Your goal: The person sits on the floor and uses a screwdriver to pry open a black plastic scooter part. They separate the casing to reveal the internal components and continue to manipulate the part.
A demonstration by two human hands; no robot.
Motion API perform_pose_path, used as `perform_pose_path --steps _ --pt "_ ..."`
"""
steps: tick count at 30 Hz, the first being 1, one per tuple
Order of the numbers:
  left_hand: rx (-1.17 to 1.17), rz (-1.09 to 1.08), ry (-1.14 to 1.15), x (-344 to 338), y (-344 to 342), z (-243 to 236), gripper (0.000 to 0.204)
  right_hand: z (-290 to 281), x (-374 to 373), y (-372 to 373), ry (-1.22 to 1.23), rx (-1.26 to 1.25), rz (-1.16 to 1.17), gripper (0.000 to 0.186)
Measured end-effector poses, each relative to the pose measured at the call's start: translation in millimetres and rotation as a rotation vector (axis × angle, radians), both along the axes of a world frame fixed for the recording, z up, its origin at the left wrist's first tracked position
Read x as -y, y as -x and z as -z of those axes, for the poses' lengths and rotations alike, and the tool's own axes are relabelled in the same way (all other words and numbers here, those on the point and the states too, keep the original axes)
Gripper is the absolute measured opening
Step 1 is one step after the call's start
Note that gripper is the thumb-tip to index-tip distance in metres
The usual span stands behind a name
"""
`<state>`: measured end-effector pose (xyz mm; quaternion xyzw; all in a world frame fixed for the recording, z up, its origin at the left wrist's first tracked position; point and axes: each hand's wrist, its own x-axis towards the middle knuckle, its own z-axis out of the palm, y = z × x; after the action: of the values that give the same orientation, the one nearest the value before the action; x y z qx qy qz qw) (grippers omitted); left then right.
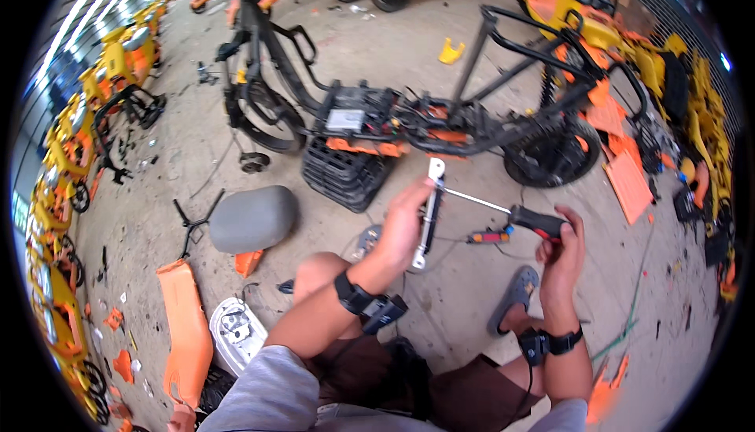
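My left hand [403, 223] is closed around a slim white-and-black bar-shaped part [430, 223], held upright with a hole in its rounded top end. In my right hand [565, 247] is a screwdriver [528, 218] with a black and red handle. Its long metal shaft points left, and the tip meets or lies very close to the bar's upper part; I cannot tell which. Just beyond my hands stands a stripped scooter frame [472, 121], black, with its battery-area parts and wiring exposed. A black plastic basket [346, 172] sits under its front part.
A grey seat [253, 219], an orange panel [185, 330] and a white shell [236, 334] lie to my left. An orange and blue tool-like object [489, 237] rests on the floor [440, 306] beyond my shoe. Rows of yellow-orange scooters [118, 62] line the sides. Part of another hand [182, 418] shows at lower left.
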<state>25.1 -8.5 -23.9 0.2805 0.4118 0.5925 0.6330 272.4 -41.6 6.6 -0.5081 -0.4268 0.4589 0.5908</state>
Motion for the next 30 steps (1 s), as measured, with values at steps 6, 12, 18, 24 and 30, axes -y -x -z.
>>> perform_pose_path --steps 6,12,18,24,30 --pt "0.075 0.018 0.024 4 -2 -14 0.032 -8 0 -5 -0.025 0.131 -0.05 0.063" --pt "0.062 0.065 -0.004 5 -6 -16 0.035 -5 4 2 -0.276 0.069 0.017 0.044" --pt "0.049 0.107 -0.036 6 -11 -19 0.036 -16 6 2 -0.063 -0.002 0.1 0.05" --pt "0.051 0.146 -0.036 7 -11 -18 0.038 -13 1 0 -0.164 -0.066 0.109 0.047" --pt "0.013 0.173 -0.053 7 -11 -19 0.038 -8 1 -3 -0.291 -0.117 0.124 0.042"
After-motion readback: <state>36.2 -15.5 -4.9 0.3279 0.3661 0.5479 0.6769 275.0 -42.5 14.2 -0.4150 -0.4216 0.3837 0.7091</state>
